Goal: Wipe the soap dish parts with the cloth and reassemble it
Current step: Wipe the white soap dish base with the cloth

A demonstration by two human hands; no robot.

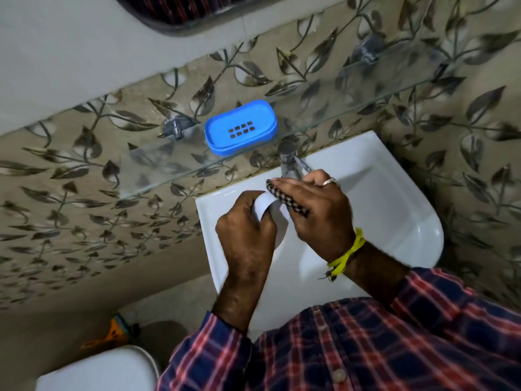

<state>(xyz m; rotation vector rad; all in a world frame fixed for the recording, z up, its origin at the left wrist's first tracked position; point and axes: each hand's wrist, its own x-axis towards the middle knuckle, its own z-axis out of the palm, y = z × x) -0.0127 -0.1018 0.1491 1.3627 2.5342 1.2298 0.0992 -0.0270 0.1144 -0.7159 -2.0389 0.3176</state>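
White soap-dish part [263, 203] sits gripped in the closed left hand [246, 232] over the sink [394, 198]. Right hand [315, 210] presses the checked cloth [284, 197] flat on it. Best to rub firmly along every edge.

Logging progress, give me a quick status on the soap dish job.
Left hand grips white dish part. Right hand presses checked cloth on it. Blue tray waits on glass shelf. Nothing blocking.

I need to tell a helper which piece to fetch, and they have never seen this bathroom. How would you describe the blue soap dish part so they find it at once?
Start at the white sink against the leaf-patterned wall, then look just above its tap to the clear glass shelf. The blue soap dish part sits on that shelf, an oval tray with a block of small drain slots in its middle. It is the only bright blue thing there.
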